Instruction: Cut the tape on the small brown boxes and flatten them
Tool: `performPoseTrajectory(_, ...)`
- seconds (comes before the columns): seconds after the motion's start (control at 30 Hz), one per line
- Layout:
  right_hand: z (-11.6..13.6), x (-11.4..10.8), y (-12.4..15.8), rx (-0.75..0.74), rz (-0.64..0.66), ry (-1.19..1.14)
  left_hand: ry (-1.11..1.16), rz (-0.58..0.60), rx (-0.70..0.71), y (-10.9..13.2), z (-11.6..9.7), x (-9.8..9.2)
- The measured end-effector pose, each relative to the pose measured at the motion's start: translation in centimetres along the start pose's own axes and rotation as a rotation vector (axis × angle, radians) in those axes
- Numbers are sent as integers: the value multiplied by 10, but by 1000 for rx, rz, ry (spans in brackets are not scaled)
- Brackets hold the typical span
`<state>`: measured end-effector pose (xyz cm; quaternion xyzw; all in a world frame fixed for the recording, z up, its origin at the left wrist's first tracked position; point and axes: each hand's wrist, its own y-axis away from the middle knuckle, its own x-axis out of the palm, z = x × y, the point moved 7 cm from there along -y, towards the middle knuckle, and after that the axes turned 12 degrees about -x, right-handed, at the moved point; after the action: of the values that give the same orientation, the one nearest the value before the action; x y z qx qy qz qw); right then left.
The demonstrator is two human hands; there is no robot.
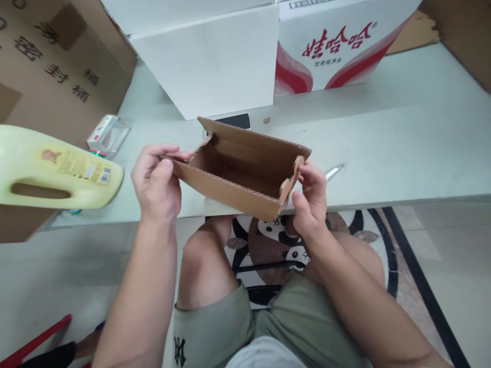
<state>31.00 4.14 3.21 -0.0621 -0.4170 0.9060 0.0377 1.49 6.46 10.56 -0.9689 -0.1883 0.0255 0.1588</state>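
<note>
A small brown cardboard box [230, 191] is held up over the table's front edge, its open top facing me and its inside dark. My left hand [159, 179] grips the left end, thumb on the near wall and fingers behind the corner. At the right end, my right hand [311, 199] pinches the short side, where the cardboard edge looks ragged. The far wall stands higher than the near one. A dark flat device [236, 121] lies on the table, partly hidden behind the box. Just right of my right hand is a small blade-like object [335, 171].
Along the table's [402, 133] back stand a white box [210, 66] and a red-and-white carton [326, 56]. On the left are a large carton [57, 71], a yellow jug [92, 179] and a clear plastic container [111, 135].
</note>
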Motion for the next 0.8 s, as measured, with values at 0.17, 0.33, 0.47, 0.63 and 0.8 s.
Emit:
performPoseTrajectory(0.17,-20,-9,-4,56,-32,-13,-45,65,-13,2,0,12)
performPoseTrajectory(0.33,-25,-8,-4,45,40,-8,89,117,-94,-8,15,12)
performPoseTrajectory(0.47,-17,-6,-6,-7,52,27,146,126,-84,0,24,5)
performPoseTrajectory(0.63,-3,4,-15,-12,68,119,107,160,60,21,21,-2)
performPoseTrajectory(0.8,-6,10,-16,32,57,71,64,72,121,31,20,-1)
